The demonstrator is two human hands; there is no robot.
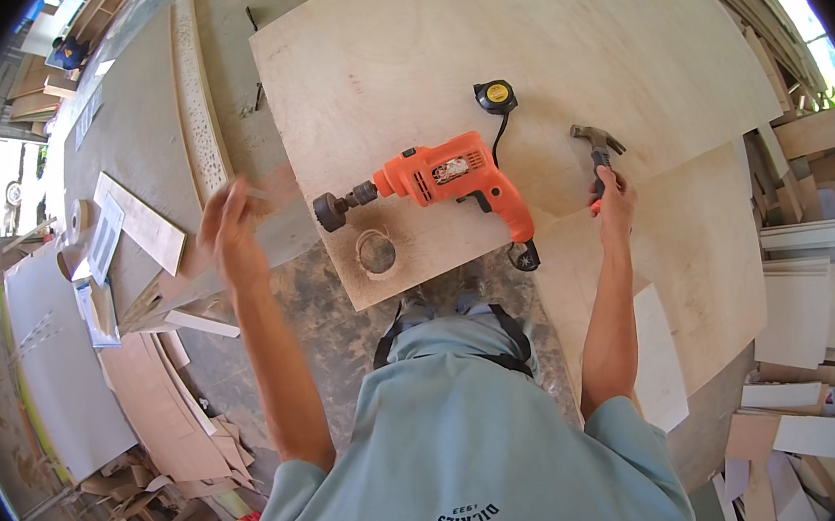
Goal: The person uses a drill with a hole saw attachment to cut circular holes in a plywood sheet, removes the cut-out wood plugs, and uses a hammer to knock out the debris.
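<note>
My right hand (615,199) is wrapped round the handle of a claw hammer (598,143), its metal head pointing away from me over the plywood. Off the left edge of the plywood sheet (617,40), my left hand (227,229) is raised. Motion smears its fingers, so whether it holds anything is unclear. Between my hands an orange corded drill (449,169) lies on its side on the sheet. A dark hole saw (330,212) sits in its chuck, pointing left. Just below that, a round hole (375,251) ringed with sawdust goes through the sheet's near corner.
A black and yellow tape measure (495,96) lies beyond the drill. On the left are a long narrow board (195,96), a roll of tape (80,221) and loose boards. Stacked offcuts (794,310) stand along the right. A person (69,53) is far off at upper left.
</note>
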